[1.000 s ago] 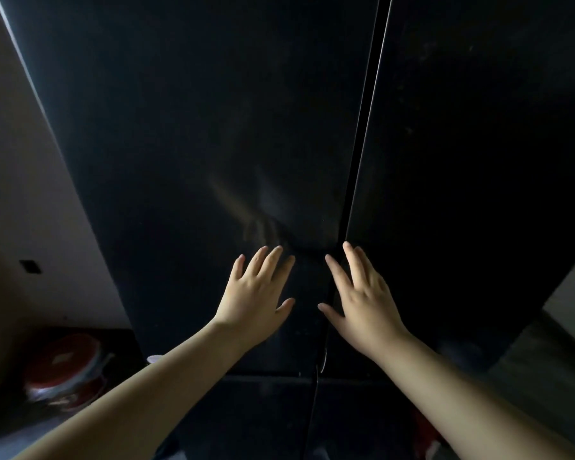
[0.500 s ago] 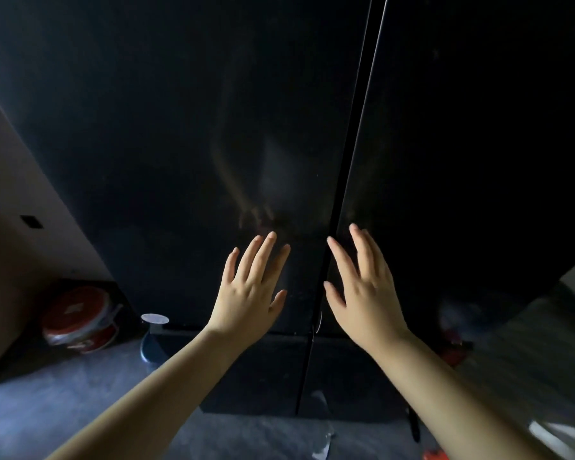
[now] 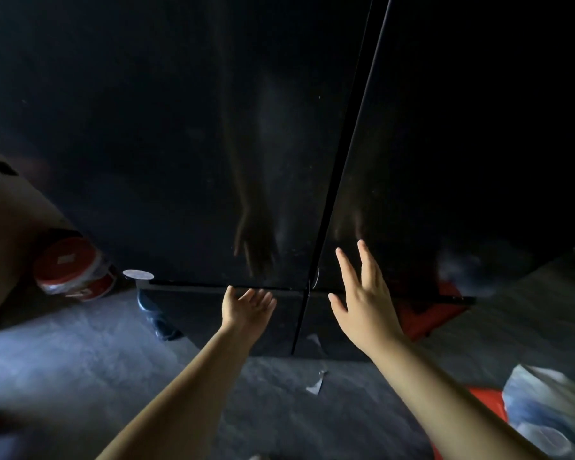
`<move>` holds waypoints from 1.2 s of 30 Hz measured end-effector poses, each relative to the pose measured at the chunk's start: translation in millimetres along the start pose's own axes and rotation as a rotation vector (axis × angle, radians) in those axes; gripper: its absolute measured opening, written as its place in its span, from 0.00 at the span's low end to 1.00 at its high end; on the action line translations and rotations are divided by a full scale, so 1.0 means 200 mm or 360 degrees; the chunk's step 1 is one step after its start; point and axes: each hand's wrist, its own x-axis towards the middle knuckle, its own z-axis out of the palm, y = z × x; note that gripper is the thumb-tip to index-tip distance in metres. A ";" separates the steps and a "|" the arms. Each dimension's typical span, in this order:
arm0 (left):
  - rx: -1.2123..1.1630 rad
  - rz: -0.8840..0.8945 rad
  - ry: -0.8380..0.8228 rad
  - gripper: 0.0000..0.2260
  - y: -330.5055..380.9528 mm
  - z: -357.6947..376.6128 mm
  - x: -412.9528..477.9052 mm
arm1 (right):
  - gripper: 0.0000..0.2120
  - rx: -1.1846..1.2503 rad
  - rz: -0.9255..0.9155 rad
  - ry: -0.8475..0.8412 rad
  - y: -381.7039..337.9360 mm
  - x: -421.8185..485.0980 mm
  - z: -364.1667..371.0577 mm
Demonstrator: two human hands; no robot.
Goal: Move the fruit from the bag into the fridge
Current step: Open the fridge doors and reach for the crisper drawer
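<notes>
A tall black fridge point(image 3: 186, 134) with two upper doors fills the view, both doors closed, with a dark seam point(image 3: 342, 167) between them. My left hand point(image 3: 246, 308) is turned palm up, fingers relaxed, at the bottom edge of the left door. My right hand point(image 3: 362, 300) is held flat with straight fingers in front of the right door, just right of the seam. Neither hand holds anything. A white plastic bag point(image 3: 545, 406) lies on the floor at the lower right; no fruit is visible.
A red-lidded tub point(image 3: 73, 270) sits on the floor left of the fridge, by a beige wall point(image 3: 4, 227). A red thing point(image 3: 435, 310) lies at the fridge's right foot. A scrap of paper point(image 3: 316, 383) lies on the grey floor point(image 3: 80, 360).
The view has tilted down, showing more floor and the bag. My left hand has dropped to the lower edge of the left door and turned palm up. My right hand stays flat by the seam.
</notes>
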 end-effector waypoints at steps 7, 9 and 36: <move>-0.0235 -0.0065 0.0013 0.32 -0.04 0.05 0.13 | 0.36 0.0002 0.0013 0.0062 0.02 0.00 0.08; -0.0249 -0.0060 0.0027 0.31 -0.05 0.06 0.14 | 0.33 0.0167 0.0051 0.0112 0.03 -0.03 0.12; -0.0174 -0.0063 0.0016 0.31 -0.17 0.03 0.25 | 0.36 0.3625 0.2255 0.0508 0.01 0.15 0.55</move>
